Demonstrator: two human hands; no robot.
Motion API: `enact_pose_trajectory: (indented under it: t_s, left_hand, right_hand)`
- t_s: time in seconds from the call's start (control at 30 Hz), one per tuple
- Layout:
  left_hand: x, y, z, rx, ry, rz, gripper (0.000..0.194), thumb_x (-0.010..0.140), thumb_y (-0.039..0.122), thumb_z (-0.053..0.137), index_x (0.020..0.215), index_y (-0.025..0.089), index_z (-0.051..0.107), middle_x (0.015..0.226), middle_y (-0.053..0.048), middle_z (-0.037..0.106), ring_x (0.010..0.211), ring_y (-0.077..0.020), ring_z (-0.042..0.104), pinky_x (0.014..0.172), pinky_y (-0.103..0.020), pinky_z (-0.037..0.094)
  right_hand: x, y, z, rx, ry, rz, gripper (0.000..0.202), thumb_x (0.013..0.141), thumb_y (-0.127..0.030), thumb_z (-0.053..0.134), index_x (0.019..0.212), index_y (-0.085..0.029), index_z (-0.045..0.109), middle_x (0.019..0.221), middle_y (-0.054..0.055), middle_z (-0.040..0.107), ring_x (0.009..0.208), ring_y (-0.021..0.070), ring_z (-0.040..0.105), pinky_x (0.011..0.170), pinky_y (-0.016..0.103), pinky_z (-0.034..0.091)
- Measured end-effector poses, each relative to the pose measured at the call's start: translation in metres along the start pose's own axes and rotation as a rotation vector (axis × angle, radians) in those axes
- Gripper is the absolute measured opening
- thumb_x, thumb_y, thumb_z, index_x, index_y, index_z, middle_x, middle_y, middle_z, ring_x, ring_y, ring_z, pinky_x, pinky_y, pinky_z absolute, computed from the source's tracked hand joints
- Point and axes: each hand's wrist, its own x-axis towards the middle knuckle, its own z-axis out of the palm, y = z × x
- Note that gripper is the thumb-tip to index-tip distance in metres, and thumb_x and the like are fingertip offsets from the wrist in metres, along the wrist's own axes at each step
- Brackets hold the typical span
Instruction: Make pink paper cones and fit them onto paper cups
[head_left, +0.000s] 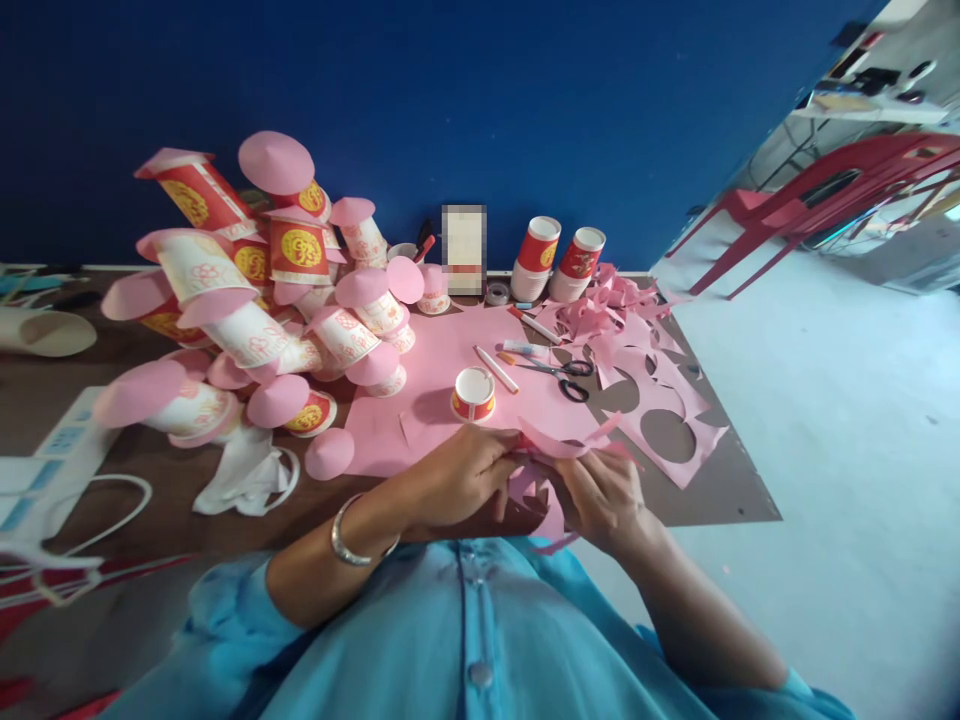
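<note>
A: What are the hands doing?

B: Both hold a loose bunch of cut pink paper (556,440) above the near edge of the worktop (739,500), just in front of a blue shirt (420,620). The left hand (469,475), with a silver bangle (346,535) on its wrist, has its fingers curled in, pinching the paper's left side. The right hand (604,495) has its fingers bent around the right side; their tips are partly hidden.

A: What lies just beyond them?

B: A flat pink sheet (435,350). A short red-and-white cup (474,395) stands on it. To the cup's right are a white marker (496,370) and black-handled scissors (576,378), blades pointing left.

A: And to the right?

B: A heap of pink offcuts (600,310), and nearer, a piece of pink paper with a round hole (697,455). Two stacks of paper cups, one (538,258) beside the other (581,263), stand by the blue wall (450,100).

A: The left side?

B: A large pile of paper cups with pink cone tops (251,325), red ones and white ones, tilted at many angles. A single pink cone (330,453) lies at its near edge, beside a crumpled white bag (244,470).
</note>
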Motion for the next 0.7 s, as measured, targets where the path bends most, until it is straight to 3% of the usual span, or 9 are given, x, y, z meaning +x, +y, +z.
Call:
enact_pose_trajectory:
  t_s: [0.07,0.17,0.3,0.37,0.43,0.47,0.53,0.6,0.7]
  left_hand:
    - [-0.002,-0.002,0.002,0.192,0.077,0.132,0.023,0.102,0.011,0.049,0.100,0.015,0.072,0.064,0.000,0.072,0.058,-0.0142,0.071,0.064,-0.025,0.051]
    - [-0.002,-0.011,0.013,0.497,0.287,0.350,0.027,0.105,0.016,0.052,0.084,0.014,0.069,0.071,-0.004,0.073,0.061,-0.0150,0.069,0.057,-0.026,0.043]
    - [0.003,-0.021,0.027,0.554,0.471,0.441,0.026,0.106,0.030,0.062,0.086,0.016,0.071,0.069,-0.001,0.072,0.059,-0.0128,0.065,0.058,-0.026,0.044]
    - [0.005,-0.023,0.029,0.513,0.502,0.448,0.020,0.104,0.031,0.065,0.092,0.017,0.072,0.075,-0.001,0.075,0.066,-0.0140,0.068,0.063,-0.027,0.050]
    - [0.004,-0.025,0.026,0.413,0.470,0.434,0.013,0.105,0.026,0.063,0.106,0.019,0.073,0.099,-0.006,0.081,0.092,-0.0186,0.075,0.080,-0.031,0.058]
    - [0.003,-0.027,0.024,0.320,0.445,0.407,0.017,0.104,0.024,0.062,0.118,0.020,0.072,0.117,-0.010,0.079,0.107,-0.0209,0.074,0.089,-0.034,0.059]
    - [-0.001,-0.030,0.016,0.021,0.386,0.324,0.041,0.103,0.029,0.064,0.144,0.026,0.060,0.152,-0.014,0.063,0.130,-0.0250,0.067,0.100,-0.040,0.059]
    - [-0.005,-0.032,0.006,-0.377,0.312,0.242,0.058,0.103,0.047,0.062,0.158,0.033,0.047,0.167,-0.015,0.049,0.136,-0.0279,0.064,0.100,-0.042,0.061]
    - [-0.012,-0.031,-0.008,-0.756,0.285,0.090,0.068,0.105,0.069,0.039,0.160,0.031,0.044,0.170,-0.015,0.045,0.146,-0.0321,0.058,0.107,-0.049,0.059]
  right_hand:
    - [-0.001,0.001,-0.002,-0.021,-0.001,-0.031,0.016,0.103,-0.004,0.054,0.110,-0.012,0.066,0.074,0.005,0.071,0.059,0.0159,0.061,0.055,0.030,0.042]
    - [0.000,0.001,-0.006,-0.024,-0.019,0.008,0.023,0.102,-0.002,0.053,0.121,-0.007,0.064,0.080,0.008,0.075,0.062,0.0162,0.065,0.056,0.030,0.045]
    - [-0.003,-0.009,-0.011,0.030,-0.043,0.118,0.020,0.104,-0.005,0.050,0.119,-0.009,0.063,0.076,0.005,0.072,0.060,0.0159,0.066,0.056,0.028,0.048]
    - [-0.007,-0.010,-0.014,0.043,-0.064,0.182,0.019,0.106,-0.007,0.048,0.116,-0.013,0.062,0.076,0.004,0.072,0.060,0.0151,0.066,0.056,0.026,0.049]
    - [-0.012,-0.002,-0.018,-0.020,-0.073,0.243,0.018,0.106,-0.009,0.049,0.115,-0.015,0.064,0.079,0.005,0.074,0.062,0.0151,0.069,0.058,0.025,0.050]
    - [-0.015,0.007,-0.020,-0.095,-0.062,0.282,0.019,0.105,-0.010,0.050,0.115,-0.016,0.065,0.081,0.005,0.075,0.064,0.0155,0.070,0.060,0.025,0.050]
    - [-0.021,0.034,-0.021,-0.308,-0.058,0.388,0.022,0.104,-0.015,0.053,0.119,-0.016,0.069,0.087,0.008,0.078,0.071,0.0181,0.073,0.061,0.026,0.050]
    - [-0.025,0.071,-0.019,-0.484,-0.089,0.565,0.033,0.105,-0.020,0.048,0.130,-0.016,0.069,0.098,0.014,0.080,0.074,0.0225,0.074,0.060,0.029,0.049]
    - [-0.022,0.125,-0.010,-0.509,-0.248,0.738,0.054,0.104,-0.031,0.047,0.155,-0.013,0.053,0.112,0.023,0.079,0.076,0.0297,0.074,0.065,0.038,0.053]
